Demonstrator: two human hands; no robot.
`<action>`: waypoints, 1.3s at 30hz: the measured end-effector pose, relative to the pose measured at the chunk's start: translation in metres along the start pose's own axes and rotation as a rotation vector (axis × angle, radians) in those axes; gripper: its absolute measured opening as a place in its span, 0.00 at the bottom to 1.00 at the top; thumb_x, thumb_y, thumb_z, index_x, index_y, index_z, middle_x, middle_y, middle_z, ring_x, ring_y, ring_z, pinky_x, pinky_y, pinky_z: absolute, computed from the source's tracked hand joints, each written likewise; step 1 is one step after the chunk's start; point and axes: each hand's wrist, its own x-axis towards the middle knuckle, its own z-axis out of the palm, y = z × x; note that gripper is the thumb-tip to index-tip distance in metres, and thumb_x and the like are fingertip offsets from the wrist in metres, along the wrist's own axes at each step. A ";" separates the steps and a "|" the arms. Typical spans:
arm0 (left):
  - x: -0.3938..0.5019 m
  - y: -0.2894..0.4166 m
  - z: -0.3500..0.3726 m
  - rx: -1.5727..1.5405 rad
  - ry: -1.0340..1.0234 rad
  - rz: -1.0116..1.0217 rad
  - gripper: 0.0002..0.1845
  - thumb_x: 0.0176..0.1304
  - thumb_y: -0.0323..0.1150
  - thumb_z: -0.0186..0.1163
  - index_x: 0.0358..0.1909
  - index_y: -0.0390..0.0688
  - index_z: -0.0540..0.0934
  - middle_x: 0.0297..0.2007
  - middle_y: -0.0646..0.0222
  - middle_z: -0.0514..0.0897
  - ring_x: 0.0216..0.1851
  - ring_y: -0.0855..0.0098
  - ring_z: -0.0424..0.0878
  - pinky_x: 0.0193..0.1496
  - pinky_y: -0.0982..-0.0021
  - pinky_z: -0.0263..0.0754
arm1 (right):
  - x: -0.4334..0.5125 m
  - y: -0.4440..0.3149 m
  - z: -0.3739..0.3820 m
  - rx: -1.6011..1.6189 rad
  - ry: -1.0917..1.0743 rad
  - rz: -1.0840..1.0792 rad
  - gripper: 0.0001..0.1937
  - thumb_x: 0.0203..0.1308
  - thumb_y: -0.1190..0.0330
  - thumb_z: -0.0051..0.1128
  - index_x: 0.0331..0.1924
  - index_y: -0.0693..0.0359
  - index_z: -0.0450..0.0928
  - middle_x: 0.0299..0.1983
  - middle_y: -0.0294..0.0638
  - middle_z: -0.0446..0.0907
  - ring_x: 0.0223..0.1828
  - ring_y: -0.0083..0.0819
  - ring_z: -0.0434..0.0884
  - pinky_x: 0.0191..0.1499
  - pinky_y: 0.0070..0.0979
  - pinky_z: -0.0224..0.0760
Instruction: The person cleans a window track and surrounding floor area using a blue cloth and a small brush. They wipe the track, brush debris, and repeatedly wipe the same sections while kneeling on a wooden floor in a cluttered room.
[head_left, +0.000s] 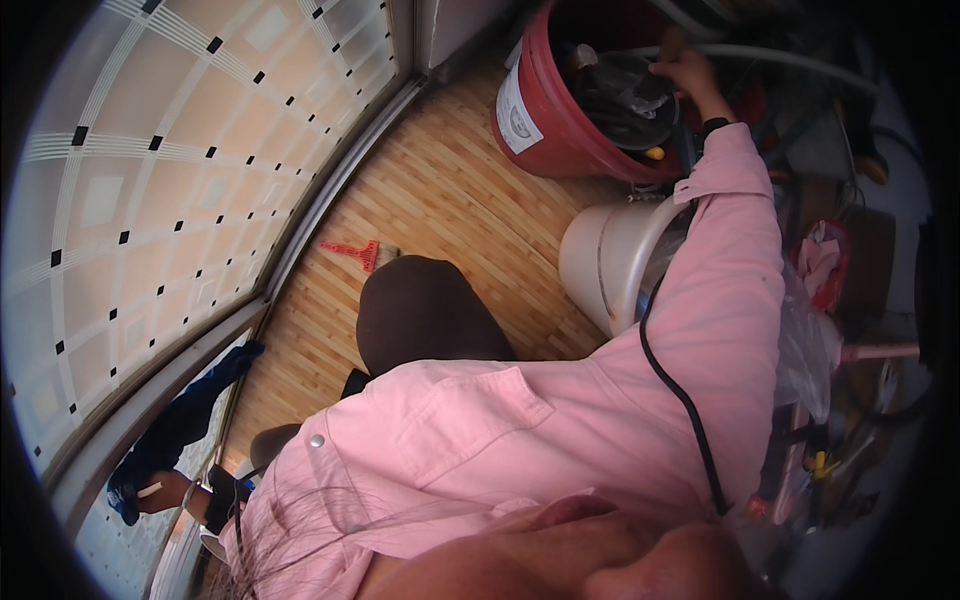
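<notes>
At the lower left my left hand grips a dark blue cloth, which stretches up along the frame of a glass sliding door. A small pale thing shows at its fingers. My right hand reaches over the far right side of a red plastic bucket, its fingers around a small brown object too dim to name. Inside the bucket lie a clear plastic bag, dark items and something with a yellow end. A red-handled brush lies on the wood-patterned floor beside my knee.
A whitish plastic bucket stands near the red one. The patterned glass door and its metal track run along the left. On the right are a red container with pink cloth, a clear plastic bag and cluttered tools. A black cord crosses my right sleeve.
</notes>
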 end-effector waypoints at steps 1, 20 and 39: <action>0.000 0.000 0.000 0.000 -0.001 0.000 0.12 0.60 0.37 0.54 0.30 0.35 0.72 0.31 0.57 0.78 0.33 0.61 0.76 0.40 0.61 0.71 | -0.001 -0.003 -0.001 -0.006 -0.047 -0.005 0.25 0.41 0.55 0.69 0.40 0.64 0.78 0.30 0.43 0.81 0.25 0.33 0.81 0.25 0.25 0.74; 0.009 0.009 0.001 -0.038 0.032 -0.009 0.16 0.60 0.40 0.54 0.30 0.33 0.73 0.31 0.53 0.79 0.32 0.58 0.77 0.39 0.59 0.71 | -0.037 -0.065 -0.060 0.540 0.416 -0.402 0.10 0.42 0.73 0.68 0.32 0.60 0.79 0.25 0.40 0.79 0.27 0.29 0.79 0.32 0.26 0.72; 0.003 0.015 -0.005 -0.049 0.054 -0.024 0.20 0.60 0.43 0.55 0.30 0.31 0.73 0.31 0.50 0.80 0.32 0.55 0.77 0.37 0.57 0.71 | -0.028 0.015 0.009 -0.426 -0.627 0.209 0.17 0.45 0.61 0.69 0.36 0.64 0.81 0.24 0.42 0.80 0.21 0.33 0.76 0.25 0.28 0.71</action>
